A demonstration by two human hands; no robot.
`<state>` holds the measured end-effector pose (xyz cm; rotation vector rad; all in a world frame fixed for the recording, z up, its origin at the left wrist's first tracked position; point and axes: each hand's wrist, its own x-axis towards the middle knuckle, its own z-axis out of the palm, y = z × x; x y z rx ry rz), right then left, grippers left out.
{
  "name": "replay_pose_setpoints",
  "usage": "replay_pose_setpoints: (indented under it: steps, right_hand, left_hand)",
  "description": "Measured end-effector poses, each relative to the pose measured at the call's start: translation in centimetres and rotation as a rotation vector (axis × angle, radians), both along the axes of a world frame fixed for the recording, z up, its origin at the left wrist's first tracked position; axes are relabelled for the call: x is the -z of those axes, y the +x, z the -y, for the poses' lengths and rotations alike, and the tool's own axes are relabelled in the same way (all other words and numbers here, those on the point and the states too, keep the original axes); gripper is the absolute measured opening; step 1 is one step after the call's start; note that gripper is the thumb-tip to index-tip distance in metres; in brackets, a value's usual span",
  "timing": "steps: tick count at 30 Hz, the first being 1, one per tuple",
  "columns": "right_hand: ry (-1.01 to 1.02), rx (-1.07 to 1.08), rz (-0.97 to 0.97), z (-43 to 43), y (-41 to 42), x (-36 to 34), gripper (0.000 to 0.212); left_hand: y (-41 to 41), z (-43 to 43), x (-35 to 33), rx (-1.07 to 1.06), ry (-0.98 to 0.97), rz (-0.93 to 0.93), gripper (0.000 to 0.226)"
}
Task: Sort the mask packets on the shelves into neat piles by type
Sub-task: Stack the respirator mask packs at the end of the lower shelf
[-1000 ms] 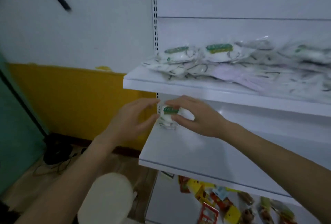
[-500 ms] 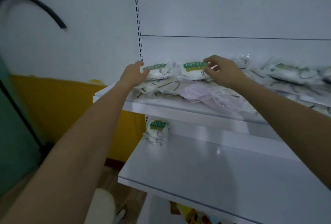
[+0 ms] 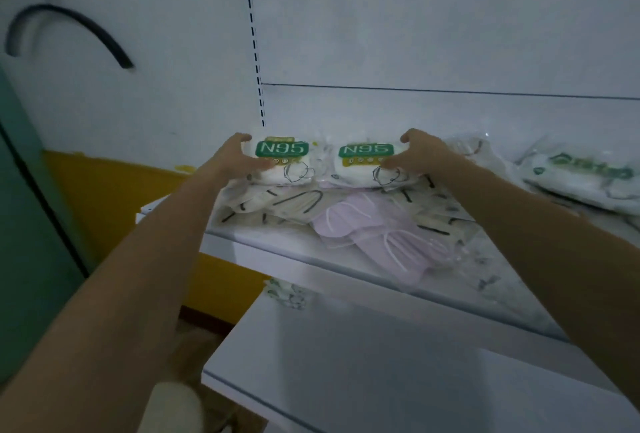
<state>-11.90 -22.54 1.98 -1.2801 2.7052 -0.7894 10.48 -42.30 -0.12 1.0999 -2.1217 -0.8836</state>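
Left hand [image 3: 239, 159] is curled round the left N95 packet [image 3: 282, 164], right hand [image 3: 420, 155] round the right N95 packet [image 3: 367, 166]; gathering is judged underway, and stacking both is called for next.

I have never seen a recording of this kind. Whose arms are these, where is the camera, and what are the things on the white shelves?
There is no machine here: these are a person's two bare arms. The camera sits on the person's head and looks forward and down, so you see the arms from the person's own side. The left hand grips one white packet marked N95. The right hand grips a second N95 packet beside it. Both packets sit on top of a loose heap on the upper shelf: packets of patterned masks, with pink masks in front. More white packets with green print lie at the far right. On the lower shelf, one small packet shows at the back left.
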Motion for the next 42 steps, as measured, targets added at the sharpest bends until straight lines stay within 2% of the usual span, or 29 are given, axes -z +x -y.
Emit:
replay_pose_setpoints:
  steps: [2,6,10,14,18,21,25,29,31,34,36,39,42]
  right_hand:
    - [-0.035,-0.023,0.018,0.4,0.1,0.3,0.066]
    - [-0.266,-0.112,-0.033,0.3,0.7,0.9,0.054]
    - [-0.561,-0.170,-0.084,-1.5,1.3,-0.2,0.042]
    - [-0.808,-0.236,0.066,-3.4,1.8,-1.3,0.037]
    - [-0.923,-0.306,0.254,-3.7,4.2,-1.6,0.037]
    - [-0.927,-0.313,0.235,-3.1,6.5,-0.8,0.038]
    - [-0.906,-0.217,0.199,-4.7,7.5,-0.1,0.043]
    - [-0.758,-0.166,0.168,-9.0,5.7,-0.6,0.040]
    - [-0.731,-0.011,0.076,-11.8,3.6,-1.1,0.035]
    - [-0.629,0.335,-0.056,-16.0,-0.6,-1.8,0.033]
    - [-0.475,0.489,-0.024,-18.5,-3.4,-1.8,0.038]
    - [-0.252,0.605,0.072,-20.3,-6.3,-1.4,0.050]
    - [-0.173,0.639,0.249,-20.2,-7.4,-1.4,0.046]
  left_hand:
    - [0.6,0.1,0.2,0.071,0.075,-0.175,0.082]
    - [1.9,-0.8,0.1,0.218,0.142,-0.322,0.086]
    - [2.8,-1.7,0.0,0.282,0.062,-0.449,0.080]
    - [2.6,-2.9,-1.3,0.206,-0.077,-0.575,0.064]
    - [0.8,-5.8,-2.8,0.298,0.037,-0.681,0.042]
    - [-1.5,-8.4,-3.1,0.424,0.055,-0.679,0.041]
    - [-3.5,-10.0,-2.8,0.485,0.040,-0.714,0.059]
    - [-4.8,-10.2,-2.5,0.558,0.037,-0.688,0.080]
    - [-5.6,-10.6,-2.3,0.605,-0.054,-0.627,0.078]
    - [-6.5,-11.2,-1.5,0.665,-0.184,-0.494,0.066]
    - [-7.1,-11.6,-1.2,0.666,-0.244,-0.387,0.062]
    - [-7.6,-11.3,-0.9,0.573,-0.323,-0.281,0.062]
    - [-7.5,-11.7,-0.9,0.494,-0.317,-0.320,0.062]
